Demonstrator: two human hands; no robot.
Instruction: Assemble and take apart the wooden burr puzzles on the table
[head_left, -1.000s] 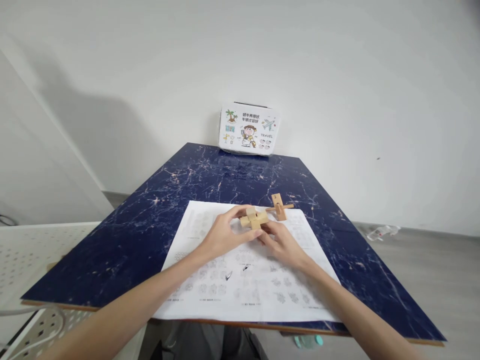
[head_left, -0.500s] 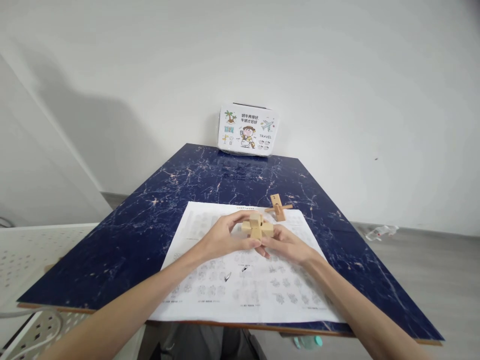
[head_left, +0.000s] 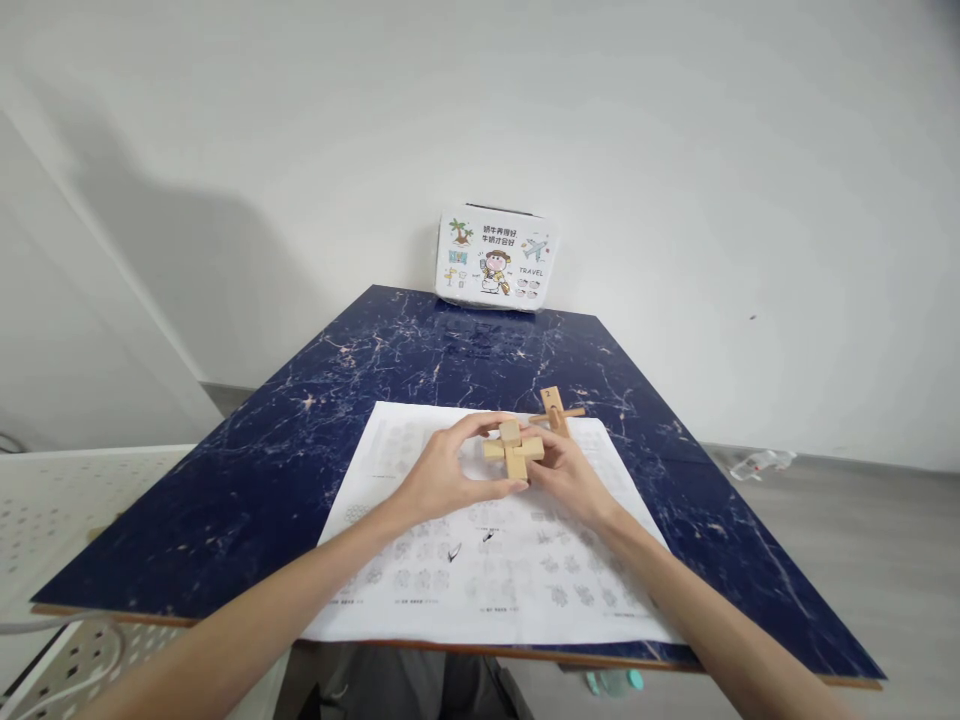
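Between my two hands is a pale wooden burr puzzle [head_left: 514,450], a cross of interlocked blocks, held over a printed sheet [head_left: 420,560]. My left hand [head_left: 448,467] grips it from the left, thumb at its near side and fingers at its far side. On the right, my right hand [head_left: 568,474] has its fingers closed against the puzzle; part of them is hidden behind it. Just beyond that hand lies a second wooden puzzle [head_left: 553,404], marked 2, with a thin rod across it, at the sheet's far edge.
The sheet lies on a dark blue marble-patterned table [head_left: 300,430]. A white box with cartoon prints [head_left: 495,258] stands at the table's far end against the wall. Clear plastic [head_left: 763,464] lies on the floor at right, and a bottle [head_left: 616,682] is below the near edge.
The burr puzzle has turned in my hands, so its near block now points down toward me. My right fingers have shifted from beneath it to its right and far side.
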